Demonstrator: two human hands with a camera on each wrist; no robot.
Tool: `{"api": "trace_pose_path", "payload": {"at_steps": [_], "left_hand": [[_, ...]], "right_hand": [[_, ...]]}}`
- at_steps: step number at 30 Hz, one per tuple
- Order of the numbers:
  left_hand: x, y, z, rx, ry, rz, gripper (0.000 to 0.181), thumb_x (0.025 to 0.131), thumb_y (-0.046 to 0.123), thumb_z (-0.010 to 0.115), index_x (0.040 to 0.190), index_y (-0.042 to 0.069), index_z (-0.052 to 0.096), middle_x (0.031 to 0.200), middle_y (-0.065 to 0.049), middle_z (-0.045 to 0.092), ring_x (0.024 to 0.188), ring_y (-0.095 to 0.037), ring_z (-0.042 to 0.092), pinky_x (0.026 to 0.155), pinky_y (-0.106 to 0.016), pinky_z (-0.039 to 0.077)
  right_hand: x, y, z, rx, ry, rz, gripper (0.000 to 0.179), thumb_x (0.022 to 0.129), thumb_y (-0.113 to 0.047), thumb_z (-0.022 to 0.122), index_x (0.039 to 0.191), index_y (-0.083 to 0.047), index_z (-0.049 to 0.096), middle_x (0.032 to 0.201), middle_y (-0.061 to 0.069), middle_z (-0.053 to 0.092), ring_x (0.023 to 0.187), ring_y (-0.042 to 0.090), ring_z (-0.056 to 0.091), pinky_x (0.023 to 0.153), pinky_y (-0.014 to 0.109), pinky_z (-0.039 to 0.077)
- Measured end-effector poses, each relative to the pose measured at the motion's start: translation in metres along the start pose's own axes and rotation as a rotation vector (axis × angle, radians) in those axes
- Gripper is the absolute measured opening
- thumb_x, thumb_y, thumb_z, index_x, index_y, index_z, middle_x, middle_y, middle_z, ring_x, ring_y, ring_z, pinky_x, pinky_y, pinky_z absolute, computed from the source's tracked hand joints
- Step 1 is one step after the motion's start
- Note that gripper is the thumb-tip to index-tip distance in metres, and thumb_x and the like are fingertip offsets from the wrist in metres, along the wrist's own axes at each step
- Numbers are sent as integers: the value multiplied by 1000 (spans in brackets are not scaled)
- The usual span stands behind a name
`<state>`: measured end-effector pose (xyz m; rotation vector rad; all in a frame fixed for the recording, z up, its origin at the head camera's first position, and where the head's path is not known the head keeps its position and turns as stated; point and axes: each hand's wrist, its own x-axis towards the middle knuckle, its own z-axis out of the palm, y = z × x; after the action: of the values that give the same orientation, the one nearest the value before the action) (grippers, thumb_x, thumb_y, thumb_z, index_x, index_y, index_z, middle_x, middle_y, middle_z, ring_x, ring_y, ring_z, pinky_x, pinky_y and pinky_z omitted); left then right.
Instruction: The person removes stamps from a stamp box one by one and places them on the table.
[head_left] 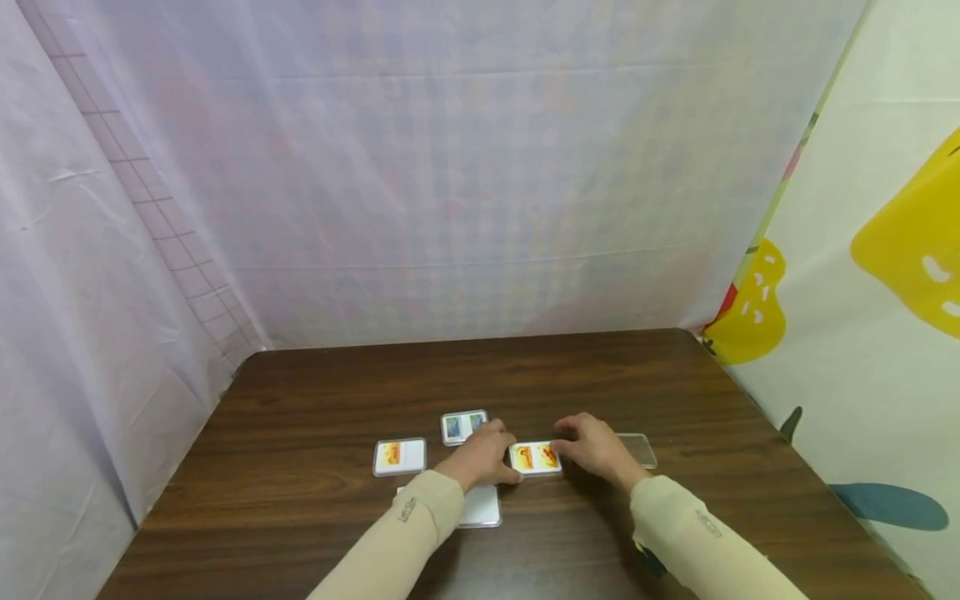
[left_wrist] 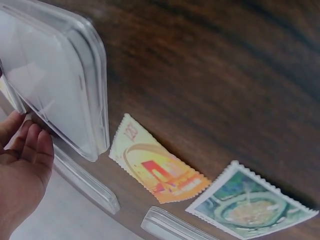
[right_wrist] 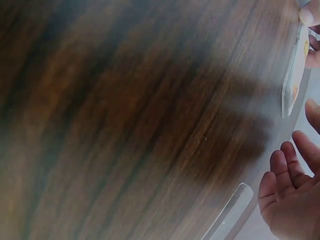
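Observation:
In the head view my left hand (head_left: 480, 458) grips the left end of a flat clear case (head_left: 536, 457) holding two orange-and-yellow stamps on white. Its thumb is at the near corner, the fingers at the far one. My right hand (head_left: 596, 450) hovers at the case's right end; the right wrist view shows its fingers (right_wrist: 286, 162) loosely bent, apart from the case. Beside it lies a clear, see-through lid (head_left: 637, 450). Under the left forearm is a white-filled clear case (head_left: 480, 507), largely covered. An orange stamp (left_wrist: 157, 170) and a green stamp (left_wrist: 250, 205) lie loose near the left wrist.
Left of the hands lies a clear case (head_left: 400, 457) with one orange stamp on white. Behind the left hand is another case (head_left: 462, 427) with blue-green stamps. The dark wooden table (head_left: 315, 400) ends at a pale curtain at the back.

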<state>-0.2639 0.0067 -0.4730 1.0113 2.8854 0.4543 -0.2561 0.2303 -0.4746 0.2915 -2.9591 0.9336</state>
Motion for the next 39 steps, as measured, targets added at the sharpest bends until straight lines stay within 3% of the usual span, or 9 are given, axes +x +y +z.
{"api": "trace_pose_path", "payload": {"at_steps": [17,32,39], "left_hand": [[2,-2,3,9,16,19,49,75,33,83,112,4,70,106,-5,55,100,-20,53,91,-27,45],[0,-2,0,-5,10,10,53,76,33,84,116,2,69,105,-4,54,100,-19,53,92,-27,45],[2,-2,1,-7,15,10,53,75,34,85,114,2,69,102,-2,54,96,-16,53,89,-25,45]], "right_hand": [[2,-1,8,-114,10,-31,24,83,-23,79,99,-5,75,97,8,70,97,31,64,85,50,50],[3,-2,9,-148,40,2,12,86,-25,75,88,-14,76,89,2,65,87,24,61,76,47,49],[5,-1,10,-113,43,38,10,86,-23,75,89,-13,76,90,3,66,87,23,62,77,47,49]]}}
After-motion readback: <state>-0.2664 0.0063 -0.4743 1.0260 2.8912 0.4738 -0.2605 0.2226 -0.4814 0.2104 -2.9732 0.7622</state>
